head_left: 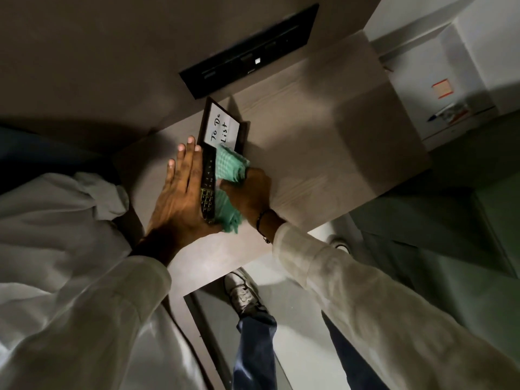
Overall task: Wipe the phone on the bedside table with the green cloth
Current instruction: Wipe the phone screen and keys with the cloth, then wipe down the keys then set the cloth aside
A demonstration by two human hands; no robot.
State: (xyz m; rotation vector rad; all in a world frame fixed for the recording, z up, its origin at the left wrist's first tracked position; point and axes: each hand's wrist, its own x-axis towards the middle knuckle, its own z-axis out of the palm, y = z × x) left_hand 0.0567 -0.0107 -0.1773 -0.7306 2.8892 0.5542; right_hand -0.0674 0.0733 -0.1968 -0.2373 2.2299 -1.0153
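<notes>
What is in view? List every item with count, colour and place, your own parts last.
phone: one, black, on table between hands
cloth: one, green, on phone under right hand
frame: one, dark, "To Do List" card, behind phone
table: one, light wood, centre
panel: one, black, on wall above table
pen: one, blue-tipped, far right
left hand: flat, steadying phone
right hand: gripping cloth
shoes: two, pale, on floor

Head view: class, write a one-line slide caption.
Left hand steadies the phone; right hand rubs it with the green cloth.
</notes>
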